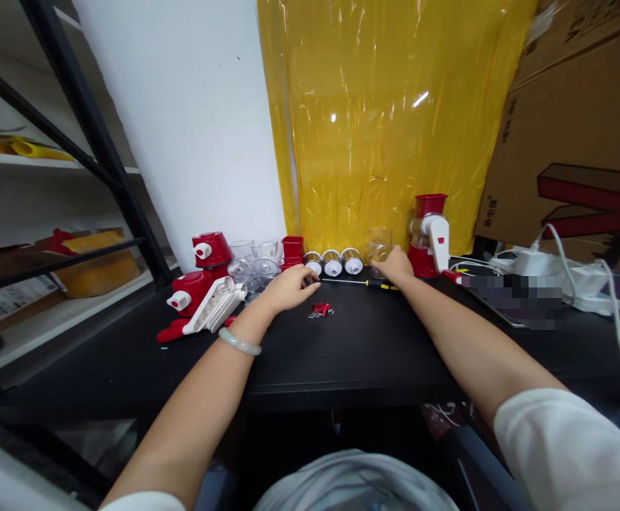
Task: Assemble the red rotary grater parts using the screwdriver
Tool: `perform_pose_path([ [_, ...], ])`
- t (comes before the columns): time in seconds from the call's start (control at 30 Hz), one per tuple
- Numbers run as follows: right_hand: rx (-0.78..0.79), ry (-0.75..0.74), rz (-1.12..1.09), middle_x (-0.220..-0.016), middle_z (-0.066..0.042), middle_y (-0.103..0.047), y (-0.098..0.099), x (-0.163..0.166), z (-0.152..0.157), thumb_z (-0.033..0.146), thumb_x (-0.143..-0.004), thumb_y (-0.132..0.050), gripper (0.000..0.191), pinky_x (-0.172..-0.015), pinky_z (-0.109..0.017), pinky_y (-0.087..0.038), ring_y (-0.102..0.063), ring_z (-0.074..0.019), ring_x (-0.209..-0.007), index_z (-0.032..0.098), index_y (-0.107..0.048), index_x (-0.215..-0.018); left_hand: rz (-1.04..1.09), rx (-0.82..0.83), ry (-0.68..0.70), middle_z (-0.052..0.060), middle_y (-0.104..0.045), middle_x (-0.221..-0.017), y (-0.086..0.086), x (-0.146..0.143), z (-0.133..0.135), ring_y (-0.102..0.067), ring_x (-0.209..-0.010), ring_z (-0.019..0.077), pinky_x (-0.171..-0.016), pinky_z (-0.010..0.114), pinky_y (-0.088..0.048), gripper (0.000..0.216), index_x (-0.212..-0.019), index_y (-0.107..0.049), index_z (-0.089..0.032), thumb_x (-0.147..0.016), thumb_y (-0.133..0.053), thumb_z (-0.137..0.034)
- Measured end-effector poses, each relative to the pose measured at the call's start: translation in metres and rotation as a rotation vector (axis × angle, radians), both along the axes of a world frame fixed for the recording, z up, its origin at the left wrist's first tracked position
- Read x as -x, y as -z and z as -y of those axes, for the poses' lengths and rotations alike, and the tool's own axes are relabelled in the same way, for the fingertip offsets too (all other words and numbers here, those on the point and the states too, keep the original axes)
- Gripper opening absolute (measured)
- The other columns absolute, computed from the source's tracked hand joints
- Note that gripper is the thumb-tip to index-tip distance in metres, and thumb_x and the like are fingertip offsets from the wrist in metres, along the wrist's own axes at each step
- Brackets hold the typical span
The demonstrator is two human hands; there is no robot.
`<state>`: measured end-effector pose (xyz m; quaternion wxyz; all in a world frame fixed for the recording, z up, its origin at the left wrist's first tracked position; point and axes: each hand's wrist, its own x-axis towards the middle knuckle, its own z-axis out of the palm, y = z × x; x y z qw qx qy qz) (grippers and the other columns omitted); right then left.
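Observation:
My right hand [396, 267] is at the back of the black table, its fingers closed on the edge of a clear plastic cup-shaped part [379, 237]. Beneath it lies a screwdriver [376, 284] with a black and yellow handle. My left hand [291, 287] hovers with loosely curled fingers apart, and nothing shows in it. Just right of it is a small pile of red pieces and screws [321, 309]. Between my hands, several metal grater drums [332, 263] with white ends lie in a row. An upright red and white rotary grater [429, 238] stands right of my right hand.
Left, red grater bodies [212, 252], white crank handles [216, 305], clear plastic parts [259, 257] and a red hopper [292, 250] crowd together. Right, a tablet-like device [506, 298] lies by white cables and a power strip [591, 298]. A cardboard box [570, 142] stands behind.

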<state>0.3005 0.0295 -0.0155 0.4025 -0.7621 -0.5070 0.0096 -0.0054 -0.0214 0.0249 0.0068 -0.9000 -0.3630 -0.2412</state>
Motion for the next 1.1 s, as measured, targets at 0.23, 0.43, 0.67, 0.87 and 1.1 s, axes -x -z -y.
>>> perform_pose_path([
  [0.23,-0.160,0.022,0.263,-0.126,-0.019,-0.054,-0.019,0.011,0.028,0.038,-0.070,-0.074,0.073,-0.092,-0.049,-0.044,-0.054,-0.0352,-0.117,0.018,-0.045,-0.133,0.064,0.001,0.008,0.008,-0.063,-0.110,-0.001,-0.002,0.004,-0.064,-0.089,0.0167,-0.087,0.032,-0.051,0.032,-0.117,-0.060,-0.018,-0.091,-0.054,-0.035],
  [0.43,-0.399,-0.177,0.567,-0.142,-0.022,-0.044,-0.030,0.041,0.051,0.024,-0.079,-0.067,0.069,-0.104,-0.054,-0.030,-0.040,-0.0371,-0.131,0.019,-0.042,-0.142,0.148,-0.296,-0.076,0.014,-0.043,-0.141,-0.008,-0.005,0.015,-0.041,-0.133,0.0273,-0.113,0.044,-0.034,0.074,-0.149,-0.027,-0.020,-0.085,-0.062,-0.029],
  [0.67,-0.547,-0.414,0.933,-0.145,-0.020,-0.047,-0.031,0.092,0.080,0.019,-0.080,-0.064,0.069,-0.108,-0.053,-0.029,-0.038,-0.0372,-0.136,0.016,-0.043,-0.145,0.160,-0.556,-0.240,0.012,-0.025,-0.153,-0.009,-0.005,0.018,-0.028,-0.139,0.0371,-0.113,0.056,-0.030,0.087,-0.149,-0.031,-0.032,-0.074,-0.073,-0.017],
  [0.87,-0.619,-0.528,0.965,-0.143,-0.018,-0.051,-0.031,0.108,0.092,0.026,-0.083,-0.065,0.066,-0.109,-0.052,-0.030,-0.042,-0.0344,-0.134,0.018,-0.045,-0.145,0.160,-0.539,-0.314,0.012,-0.044,-0.138,-0.012,-0.002,0.018,-0.041,-0.127,0.0345,-0.106,0.052,-0.040,0.063,-0.134,-0.050,-0.028,-0.075,-0.068,-0.014],
  [1.1,-0.772,-0.589,0.712,-0.139,-0.015,-0.052,-0.029,0.097,0.086,0.046,-0.080,-0.070,0.075,-0.109,-0.055,-0.032,-0.041,-0.0350,-0.133,0.022,-0.041,-0.146,0.280,-0.449,-0.206,0.011,-0.050,-0.131,-0.006,0.002,0.004,-0.048,-0.125,0.0292,-0.108,0.046,-0.042,0.064,-0.134,-0.048,-0.024,-0.074,-0.069,-0.017],
])
